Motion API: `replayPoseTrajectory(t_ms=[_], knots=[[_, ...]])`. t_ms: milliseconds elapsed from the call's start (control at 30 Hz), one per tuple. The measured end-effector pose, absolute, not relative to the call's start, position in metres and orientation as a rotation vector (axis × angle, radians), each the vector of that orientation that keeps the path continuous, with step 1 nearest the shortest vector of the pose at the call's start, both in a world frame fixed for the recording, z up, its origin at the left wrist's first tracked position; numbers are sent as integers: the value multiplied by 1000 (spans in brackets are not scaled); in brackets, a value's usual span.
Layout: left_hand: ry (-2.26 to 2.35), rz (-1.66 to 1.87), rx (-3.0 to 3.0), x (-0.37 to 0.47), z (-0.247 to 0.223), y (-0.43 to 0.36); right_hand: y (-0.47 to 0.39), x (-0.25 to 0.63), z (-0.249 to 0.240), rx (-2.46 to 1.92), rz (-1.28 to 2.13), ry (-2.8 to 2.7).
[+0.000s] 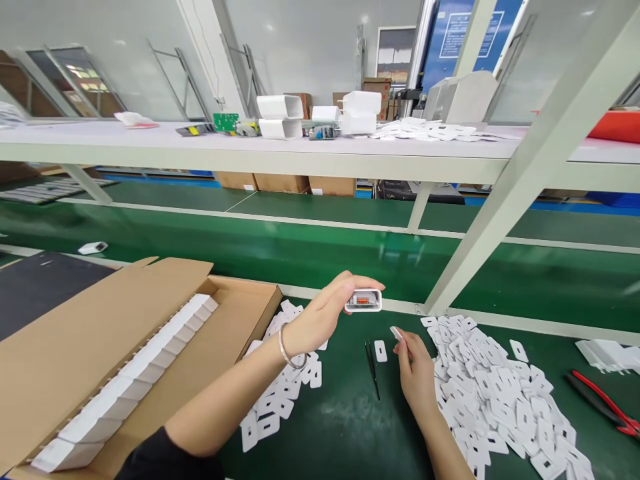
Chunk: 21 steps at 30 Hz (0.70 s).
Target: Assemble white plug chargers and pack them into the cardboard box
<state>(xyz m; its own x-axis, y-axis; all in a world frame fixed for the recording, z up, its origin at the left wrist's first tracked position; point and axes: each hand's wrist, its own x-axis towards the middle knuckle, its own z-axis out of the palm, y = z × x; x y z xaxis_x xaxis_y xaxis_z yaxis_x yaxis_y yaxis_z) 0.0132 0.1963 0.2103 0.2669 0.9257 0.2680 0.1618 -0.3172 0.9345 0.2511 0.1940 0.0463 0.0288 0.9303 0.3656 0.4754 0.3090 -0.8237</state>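
My left hand (331, 308) is closed around a white plastic housing (364, 301), held above the green table with its open end facing me; an orange part shows inside. To the right, my right hand (416, 370) pinches a small white cover plate (396, 333) between thumb and fingers, apart from the housing. Between the hands, black tweezers (372, 370) lie on the table beside a single white plate with a slot (381, 351). A large heap of the same plates (500, 393) spreads right of my right hand. Another pile (290, 393) lies partly behind my left forearm.
An open cardboard box (240, 313) at the left holds a row of white housings (135, 380). Red-and-black pliers (607, 403) lie at the far right. A shelf (250, 150) with housings and circuit boards crosses above, with a slanted post (520, 167) at the right.
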Motion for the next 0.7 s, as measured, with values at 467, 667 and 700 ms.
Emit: replayPoseTrajectory(t_ms=[467, 667, 700], knots=[[998, 1354, 1290, 50, 162, 200, 188, 211, 181, -815, 684, -1376], [987, 1411, 1343, 39, 167, 205, 201, 202, 184, -708, 659, -1631], [985, 1396, 1365, 37, 168, 206, 203, 200, 183, -700, 667, -1661]])
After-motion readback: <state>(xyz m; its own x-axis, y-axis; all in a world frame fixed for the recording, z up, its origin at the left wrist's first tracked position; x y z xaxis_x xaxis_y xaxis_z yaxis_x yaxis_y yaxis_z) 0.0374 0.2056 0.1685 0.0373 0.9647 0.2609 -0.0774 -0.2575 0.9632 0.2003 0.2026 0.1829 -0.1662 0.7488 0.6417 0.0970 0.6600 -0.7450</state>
